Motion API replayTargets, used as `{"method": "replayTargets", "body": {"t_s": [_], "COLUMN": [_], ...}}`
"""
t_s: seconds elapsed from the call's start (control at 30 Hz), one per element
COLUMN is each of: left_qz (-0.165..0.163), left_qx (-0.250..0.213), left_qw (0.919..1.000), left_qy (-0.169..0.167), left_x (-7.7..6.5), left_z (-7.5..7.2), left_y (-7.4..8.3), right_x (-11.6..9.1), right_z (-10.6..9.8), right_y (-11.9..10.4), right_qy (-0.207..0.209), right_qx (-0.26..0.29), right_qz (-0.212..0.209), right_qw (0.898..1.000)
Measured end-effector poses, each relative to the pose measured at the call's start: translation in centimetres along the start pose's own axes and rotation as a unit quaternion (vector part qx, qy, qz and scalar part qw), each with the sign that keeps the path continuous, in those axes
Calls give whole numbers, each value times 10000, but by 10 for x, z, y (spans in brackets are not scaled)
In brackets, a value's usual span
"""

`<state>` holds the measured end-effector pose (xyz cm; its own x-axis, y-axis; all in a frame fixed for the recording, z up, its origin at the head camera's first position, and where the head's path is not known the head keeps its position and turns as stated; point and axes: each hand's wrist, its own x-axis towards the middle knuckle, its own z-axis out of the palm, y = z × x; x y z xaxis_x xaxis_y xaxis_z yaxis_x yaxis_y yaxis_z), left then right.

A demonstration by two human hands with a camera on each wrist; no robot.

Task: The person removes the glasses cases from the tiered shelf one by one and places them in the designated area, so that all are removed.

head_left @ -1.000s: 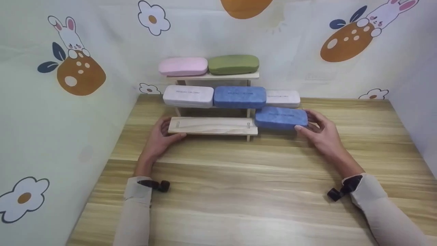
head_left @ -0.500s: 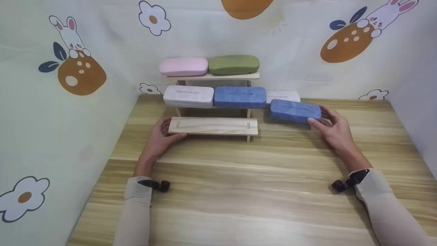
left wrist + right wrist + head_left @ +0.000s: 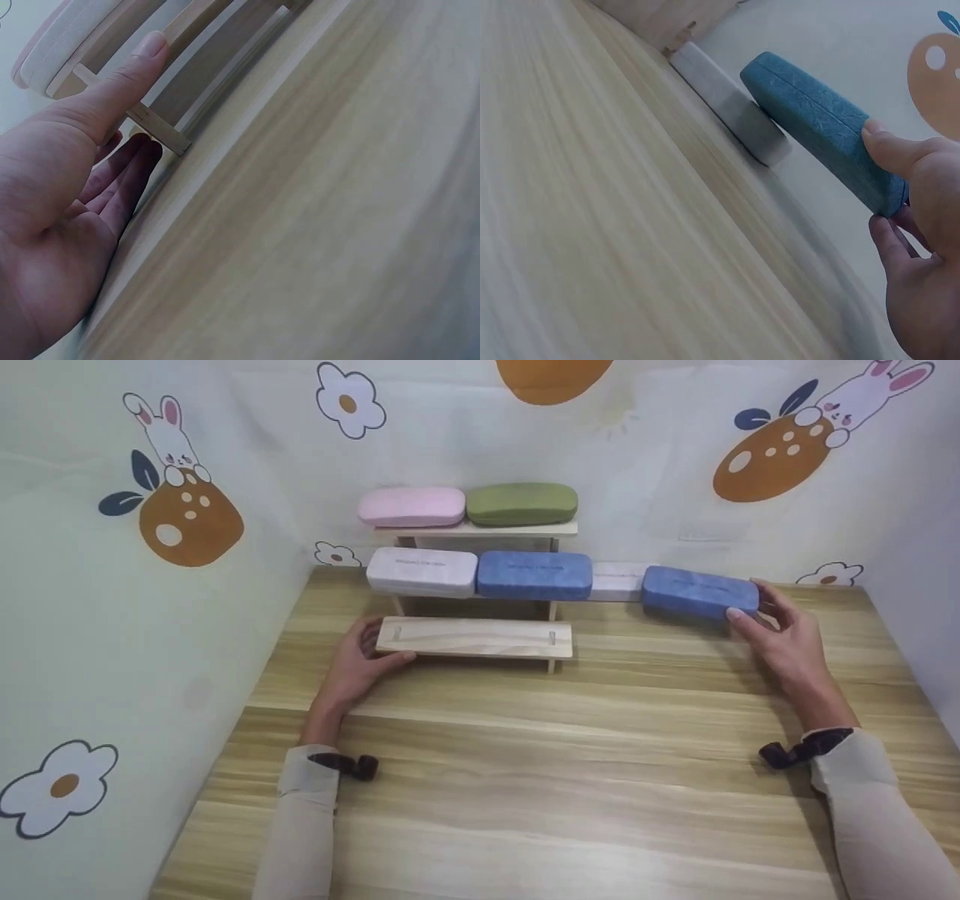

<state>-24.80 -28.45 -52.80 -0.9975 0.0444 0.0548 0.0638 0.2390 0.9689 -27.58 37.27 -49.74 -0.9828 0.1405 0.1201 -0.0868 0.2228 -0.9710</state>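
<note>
Left hand is gripping the stand; right hand is end-pinching a blue case, risking slippage onto the white case at its left.

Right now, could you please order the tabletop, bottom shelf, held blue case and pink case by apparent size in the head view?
1. Tabletop
2. Bottom shelf
3. Held blue case and pink case: too alike to rank.

Wood-grain tabletop, pale streaks. Left wall: rabbit print above orange fruit print, flower print lower down. Back wall: second rabbit print on tilted fruit print, cut-off orange shape at top edge. Faint yellowish mark, possibly a sun.
</note>
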Motion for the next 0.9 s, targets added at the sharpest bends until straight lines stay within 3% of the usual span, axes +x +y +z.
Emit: {"method": "replayTargets", "body": {"t_s": [0.23,0.4,0.63,0.77,0.9], "left_qz": [-30,-71,-92,-79,-35], "left_qx": [35,-56,-129,-72,-42], "left_qw": [10000,10000,9999,9999,10000], "left_qy": [0,22,-3,23,28], "left_x": [0,-1,-1,-1,0], "left_z": [1,0,1,1,1], "left_y": [-2,1,2,2,2], "right_x": [1,4,9,10,10], "right_z": [-24,-33,-37,-36,-30], "right_y": [4,9,19,19,17], "right_qy": [-12,59,32,-233,-282], "right_qx": [-31,-95,-1353,-1712,-2132], "right_qz": [280,244,206,282,-24], "right_qw": [9996,9996,9906,9846,9766]}}
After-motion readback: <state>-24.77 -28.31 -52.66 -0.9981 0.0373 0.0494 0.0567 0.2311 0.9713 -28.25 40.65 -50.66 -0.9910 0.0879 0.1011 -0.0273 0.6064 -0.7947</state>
